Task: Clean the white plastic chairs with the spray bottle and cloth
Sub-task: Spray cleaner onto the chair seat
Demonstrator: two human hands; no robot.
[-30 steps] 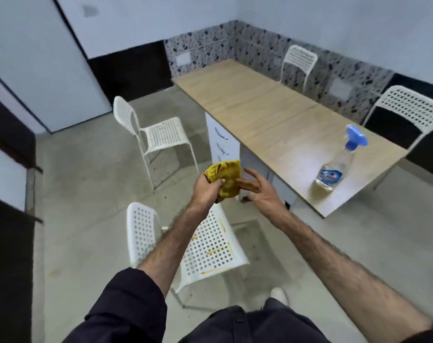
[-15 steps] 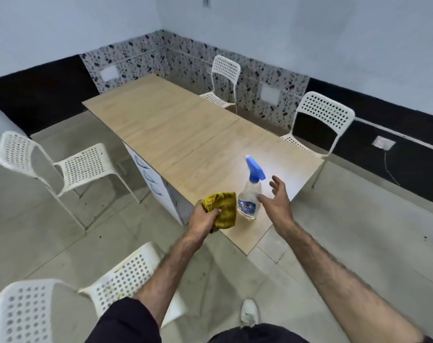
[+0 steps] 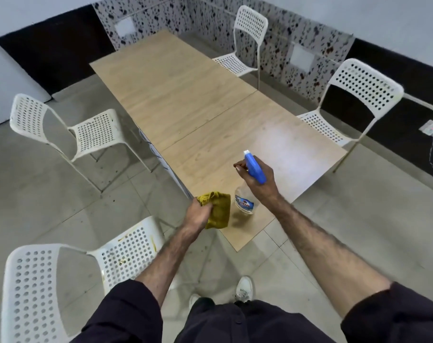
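the right hand (image 3: 261,180) is curled around the neck of the spray bottle (image 3: 247,191), just under its blue trigger head, with one finger stretched out in front toward the nozzle. the bottle is near the lower middle of the frame, over the near corner of the wooden table (image 3: 185,95); whether its clear base touches the tabletop i cannot tell. just to its left, the left hand (image 3: 198,214) grips a bunched yellow cloth (image 3: 219,211), fingers wrapped tight around it, at the table's near edge.

four white plastic chairs with dotted holes stand around. the nearest chair (image 3: 69,273) fills the lower left of the frame, and yellowish smears show on its seat. another chair (image 3: 66,129) stands at the left, turned side-on to the table. two more sit on the far side: one chair (image 3: 351,100) at the right and one chair (image 3: 245,43) at the top, near the speckled wall.

dark sleeves and a white shoe (image 3: 243,288) show at the bottom, on a grey tiled floor (image 3: 49,194).
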